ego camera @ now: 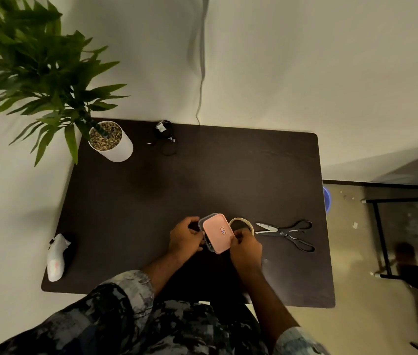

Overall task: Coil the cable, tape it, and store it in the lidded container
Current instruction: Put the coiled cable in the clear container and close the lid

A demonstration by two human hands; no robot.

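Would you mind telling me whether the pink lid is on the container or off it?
On, though whether it is latched cannot be told: the pink lid covers the container, with the left hand and right hand gripping its sides.

A single wide-angle view is given, taken from the wearer's head and aimed steeply down and forward. The whole dark table [151, 201] is taken in from above its near edge, with the wall beyond its far edge and floor past its right edge. Straight lines are bowed by the lens.
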